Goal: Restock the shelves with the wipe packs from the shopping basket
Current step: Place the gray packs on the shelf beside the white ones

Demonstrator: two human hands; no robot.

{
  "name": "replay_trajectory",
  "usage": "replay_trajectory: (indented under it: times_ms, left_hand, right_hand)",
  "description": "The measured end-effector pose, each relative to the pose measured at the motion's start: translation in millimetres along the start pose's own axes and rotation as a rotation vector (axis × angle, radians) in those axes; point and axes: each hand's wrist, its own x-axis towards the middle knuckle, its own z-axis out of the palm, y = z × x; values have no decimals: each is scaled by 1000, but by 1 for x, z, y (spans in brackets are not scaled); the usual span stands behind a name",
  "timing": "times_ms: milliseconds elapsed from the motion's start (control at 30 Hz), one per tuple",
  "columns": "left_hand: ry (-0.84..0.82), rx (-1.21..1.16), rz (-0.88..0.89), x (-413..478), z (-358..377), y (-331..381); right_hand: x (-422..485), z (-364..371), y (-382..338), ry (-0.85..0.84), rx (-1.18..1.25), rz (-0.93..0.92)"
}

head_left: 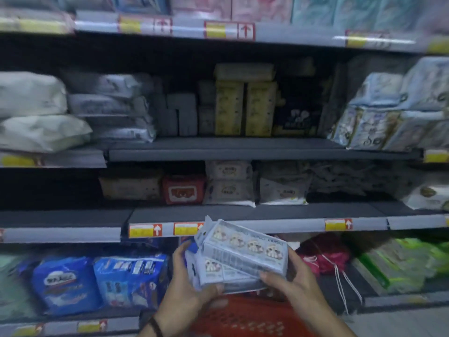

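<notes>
Both my hands hold a stack of pale blue-grey wipe packs (240, 251) with small cartoon pictures along the side, tilted, in front of the lower shelf edge. My left hand (192, 288) grips the stack from the left and underneath. On the right end, my right hand (289, 278) clasps the packs with its fingers curled under them. Below my hands sits the red shopping basket (245, 317); its contents are hidden by my hands and the packs.
The shelf (243, 215) above the packs has a bare front strip before white wipe packs (229, 190) and a red pack (183, 190). The middle shelf (243, 149) holds yellow boxes (243, 108). Blue packs (97, 280) sit lower left, pink and green bags lower right.
</notes>
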Motion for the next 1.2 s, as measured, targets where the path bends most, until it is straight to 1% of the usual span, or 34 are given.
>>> replay_trajectory:
  times_ms: [67,133,267,333,433,533,600,633,700,800,833,967,1067,1200]
  left_hand:
    - [70,41,80,4,-10,21]
    - [102,84,142,12,-22,48]
    - [159,98,297,28,-49,118]
    - [207,119,362,45,-66,149]
    - [304,295,440,75,-89,191]
    - [325,360,472,108,-105,222]
    - [378,399,508,131,-110,234]
    - [414,438,508,144,-114,236]
    - [480,570,433,167,-121,235]
    - [493,839,289,199,-131,221]
    - [503,887,262,204,-132,218]
    - [594,953,284,214,-132,206]
    - [651,955,276,216,-128,203]
    - [628,903,264,207,-119,203]
  right_hand:
    - [10,7,-26,-24,10,-48]
    - [23,15,-58,-18,24,-106]
    - [53,37,-132,40,30,-237]
    - [71,50,-165,67,18,-337]
    - [107,68,-210,97,-8,-435]
    - [151,82,-245,125,-112,-470]
    - [179,94,-257,120,-179,-467]
    - [191,100,-260,117,-215,-463]
    - [214,109,-257,109,-340,-434]
    - [238,117,-247,75,-622,-346]
    - [244,119,-245,68,-663,-317]
    - [257,126,-243,76,-617,-280]
    - [260,131,-244,99,-634,-270]
    - [251,125,-248,70,-651,-251]
